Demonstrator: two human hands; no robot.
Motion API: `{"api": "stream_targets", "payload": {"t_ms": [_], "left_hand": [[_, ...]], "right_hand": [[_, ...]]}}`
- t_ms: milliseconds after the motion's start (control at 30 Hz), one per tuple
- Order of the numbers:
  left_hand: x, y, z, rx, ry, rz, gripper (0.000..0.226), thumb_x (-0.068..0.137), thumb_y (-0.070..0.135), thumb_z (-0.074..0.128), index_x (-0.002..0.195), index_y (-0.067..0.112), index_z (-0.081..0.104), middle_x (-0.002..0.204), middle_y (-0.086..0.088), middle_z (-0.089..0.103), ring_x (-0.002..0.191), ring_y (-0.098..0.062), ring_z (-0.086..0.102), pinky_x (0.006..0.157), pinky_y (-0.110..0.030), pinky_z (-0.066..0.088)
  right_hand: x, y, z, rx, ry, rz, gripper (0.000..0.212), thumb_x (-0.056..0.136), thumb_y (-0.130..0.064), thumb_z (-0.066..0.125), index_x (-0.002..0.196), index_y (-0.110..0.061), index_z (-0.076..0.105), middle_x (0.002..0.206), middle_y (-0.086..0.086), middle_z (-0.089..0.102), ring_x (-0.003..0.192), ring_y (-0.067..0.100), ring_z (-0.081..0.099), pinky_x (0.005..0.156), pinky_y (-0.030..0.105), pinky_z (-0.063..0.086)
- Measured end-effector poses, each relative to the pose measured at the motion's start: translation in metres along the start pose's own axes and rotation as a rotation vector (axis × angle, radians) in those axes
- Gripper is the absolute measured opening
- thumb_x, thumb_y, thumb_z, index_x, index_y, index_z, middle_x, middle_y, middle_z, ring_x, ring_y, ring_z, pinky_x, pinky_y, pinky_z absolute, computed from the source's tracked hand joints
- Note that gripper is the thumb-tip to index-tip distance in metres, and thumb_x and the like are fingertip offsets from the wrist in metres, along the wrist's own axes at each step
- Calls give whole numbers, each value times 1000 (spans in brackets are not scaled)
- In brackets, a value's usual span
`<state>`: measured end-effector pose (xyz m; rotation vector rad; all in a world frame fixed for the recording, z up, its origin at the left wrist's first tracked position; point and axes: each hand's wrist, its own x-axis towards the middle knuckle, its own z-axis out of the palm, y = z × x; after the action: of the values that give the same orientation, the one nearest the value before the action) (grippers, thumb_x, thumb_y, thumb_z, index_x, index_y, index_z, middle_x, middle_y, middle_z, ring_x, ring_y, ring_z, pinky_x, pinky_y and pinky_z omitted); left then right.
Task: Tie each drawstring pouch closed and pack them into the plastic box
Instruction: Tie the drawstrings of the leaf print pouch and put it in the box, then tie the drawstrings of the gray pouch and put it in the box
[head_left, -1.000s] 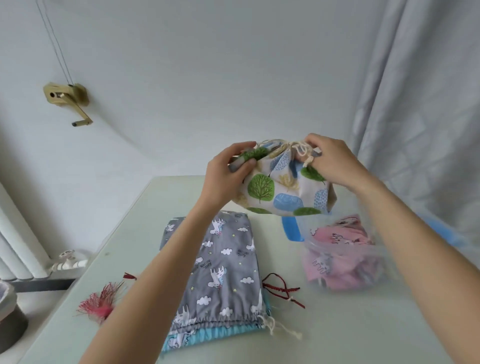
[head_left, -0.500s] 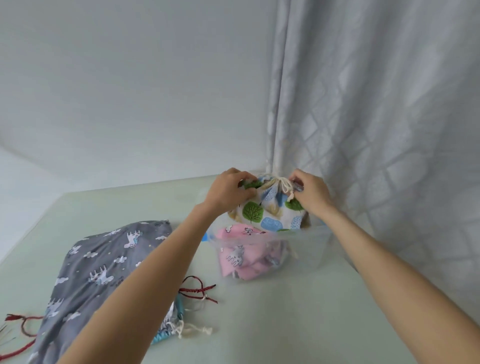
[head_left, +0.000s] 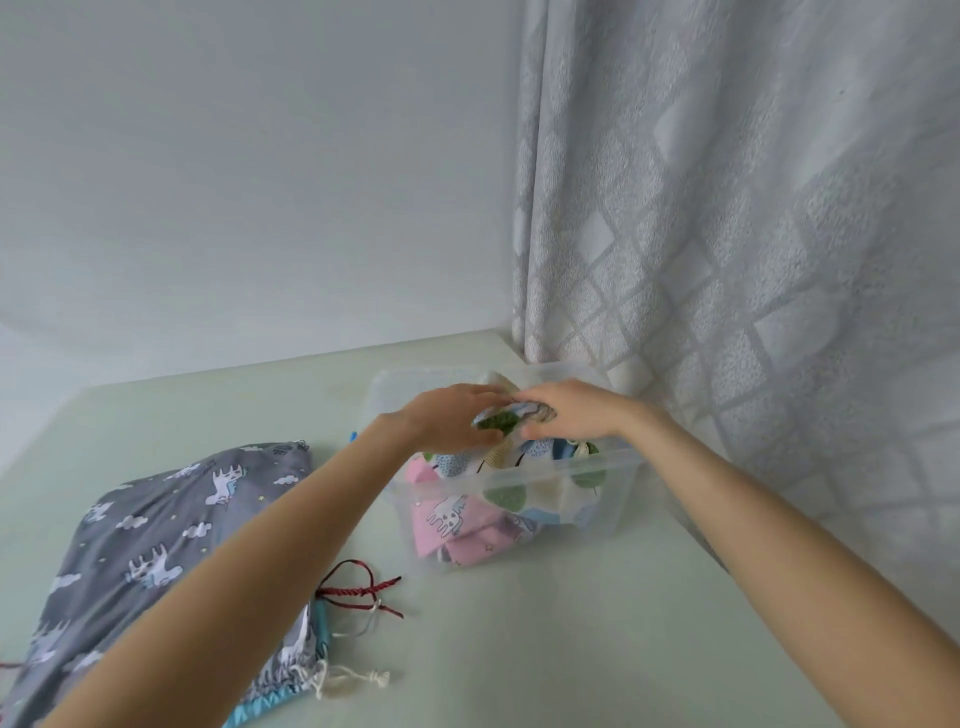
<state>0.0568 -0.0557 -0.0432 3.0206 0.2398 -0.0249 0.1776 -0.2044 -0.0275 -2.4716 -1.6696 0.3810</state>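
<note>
On the pale green worktop we see a flat grey unicorn-print drawstring pouch; right of it, a clear plastic box holds a pink pouch and a tree-print pouch, whose top our left hand and right hand press with flattened fingers

My hands cover the tree pouch's tied neck inside the box. Left of the box, the grey pouch runs off the picture's bottom-left edge.
</note>
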Motion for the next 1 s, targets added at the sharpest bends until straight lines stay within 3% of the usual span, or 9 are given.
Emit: {"api": "stream_targets", "payload": {"t_ms": [100, 200, 300, 400, 567, 667, 767, 867, 1000], "left_hand": [[3, -3, 6, -11, -103, -45, 48, 97, 39, 40, 143, 30, 32, 130, -4, 56, 111, -25, 55, 92, -36, 44], [-5, -12, 7, -36, -59, -88, 47, 96, 43, 40, 141, 27, 36, 130, -3, 57, 111, -23, 57, 95, -38, 44], [-26, -15, -1, -61, 132, -84, 42, 96, 41, 43, 136, 28, 43, 127, 6, 59, 111, -16, 57, 93, -33, 45], [-63, -13, -6, -140, 482, -82, 28, 96, 36, 46, 121, 32, 57, 108, 14, 67, 100, -7, 61, 84, -29, 47], [-144, -27, 4, -292, 824, -224, 32, 86, 45, 41, 104, 34, 65, 83, 20, 69, 78, -2, 64, 73, -27, 52], [-191, -44, 16, -307, 796, -333, 32, 85, 45, 45, 105, 31, 65, 78, 21, 66, 68, 5, 60, 70, -25, 52], [-241, -65, 36, -334, 685, -406, 39, 82, 48, 45, 111, 29, 64, 82, 18, 65, 71, 11, 58, 73, -27, 55], [-286, -82, 60, -320, 558, -493, 35, 84, 42, 55, 115, 28, 61, 91, 14, 63, 79, -1, 60, 79, -32, 54], [-336, -92, 90, -274, 456, -578, 45, 80, 46, 63, 121, 29, 57, 103, 6, 53, 92, -13, 51, 86, -33, 46]], "right_hand": [[18, -2, 16, -72, -177, 43, 45, 99, -37, 37, 144, -29, 33, 142, 6, 46, 122, 25, 48, 98, 30, 37], [20, -4, 20, -49, -198, 39, 43, 101, -33, 32, 144, -26, 34, 146, 3, 41, 119, 20, 47, 95, 25, 38], [9, -11, 11, 59, -12, -10, 41, 99, -33, 41, 139, -26, 42, 141, -1, 48, 121, 17, 49, 98, 30, 41], [-10, -33, 4, 178, 240, -93, 35, 96, -31, 47, 131, -24, 52, 132, -8, 55, 122, 11, 49, 98, 29, 39], [-27, -108, 19, 323, 552, -294, 21, 93, -24, 52, 108, -25, 67, 98, -14, 70, 90, 5, 62, 85, 31, 49], [-30, -156, 46, 366, 520, -386, 17, 91, -22, 56, 101, -25, 69, 82, -11, 70, 74, 6, 61, 76, 31, 50], [-29, -194, 91, 321, 290, -400, 11, 87, -29, 61, 95, -26, 67, 75, -11, 66, 72, 12, 61, 75, 33, 51], [-29, -213, 134, 238, 103, -327, 25, 80, -42, 68, 96, -26, 59, 76, -12, 60, 73, 13, 57, 67, 30, 43], [-28, -211, 169, 153, 55, -204, 44, 74, -48, 72, 105, -26, 50, 85, -10, 53, 78, 13, 48, 65, 28, 34]]}}
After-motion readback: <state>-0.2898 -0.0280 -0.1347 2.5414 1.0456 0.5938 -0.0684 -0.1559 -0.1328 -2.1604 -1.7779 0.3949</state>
